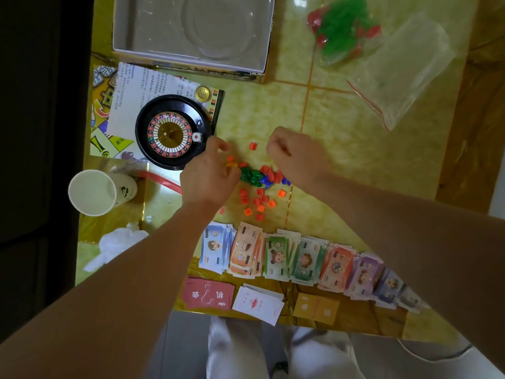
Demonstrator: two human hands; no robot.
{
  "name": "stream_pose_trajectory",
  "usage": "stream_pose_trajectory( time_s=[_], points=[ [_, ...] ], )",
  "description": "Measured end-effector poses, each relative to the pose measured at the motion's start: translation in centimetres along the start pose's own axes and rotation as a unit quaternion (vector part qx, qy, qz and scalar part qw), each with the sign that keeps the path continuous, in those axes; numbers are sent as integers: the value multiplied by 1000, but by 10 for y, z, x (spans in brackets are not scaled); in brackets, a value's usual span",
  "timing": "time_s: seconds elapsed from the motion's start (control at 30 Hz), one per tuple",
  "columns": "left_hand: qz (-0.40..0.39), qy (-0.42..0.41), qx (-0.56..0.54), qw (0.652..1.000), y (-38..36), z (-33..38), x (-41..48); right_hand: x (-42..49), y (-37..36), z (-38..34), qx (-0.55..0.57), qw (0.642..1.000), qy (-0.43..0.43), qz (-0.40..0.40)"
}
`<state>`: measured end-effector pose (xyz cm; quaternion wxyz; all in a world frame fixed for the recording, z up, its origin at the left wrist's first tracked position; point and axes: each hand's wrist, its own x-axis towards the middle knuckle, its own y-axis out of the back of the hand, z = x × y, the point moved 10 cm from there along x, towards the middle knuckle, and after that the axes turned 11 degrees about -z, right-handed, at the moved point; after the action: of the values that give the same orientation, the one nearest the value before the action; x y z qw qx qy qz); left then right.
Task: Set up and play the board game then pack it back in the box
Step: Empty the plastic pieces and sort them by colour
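1. My left hand (210, 173) curls over orange and yellow bits at the edge of the pile of plastic pieces (252, 175); I cannot tell whether it grips any.
2. My right hand (292, 154) is fisted just above the pile, its contents hidden.
3. The roulette wheel (172, 132) sits beside my left hand, and the banknotes (287, 258) are lined up nearer me.

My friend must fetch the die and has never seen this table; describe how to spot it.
Find the round black roulette wheel on the left of the table. The die sits on its right rim, beside the left hand. It is a small white cube with a red dot; nearby loose pieces are coloured.
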<state>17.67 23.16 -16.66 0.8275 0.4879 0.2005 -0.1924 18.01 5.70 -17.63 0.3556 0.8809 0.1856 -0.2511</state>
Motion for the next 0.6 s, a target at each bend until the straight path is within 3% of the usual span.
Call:
stream_pose_trajectory(
  time_s=[0.1,0.17,0.3,0.4,0.5,0.6],
  points=[
    [7,26,-6,1000,1,-8,1,0,-1,13,209,977,-43,-11],
    [6,55,3,998,1,-9,3,-1,-3,16,288,955,-62,-22],
    [-12,112,-2,994,-5,-13,10,-7,-2,15,361,929,-75,-27],
    [-4,102,-37,994,-3,-8,11,-12,-3,19,344,935,-76,-27],
    [21,130,-195,972,-2,-19,5,-20,-6,24,302,949,-81,-34],
    [12,150,-465,872,-13,-32,-4,-29,-16,30,299,950,-82,-44]
  ],
)
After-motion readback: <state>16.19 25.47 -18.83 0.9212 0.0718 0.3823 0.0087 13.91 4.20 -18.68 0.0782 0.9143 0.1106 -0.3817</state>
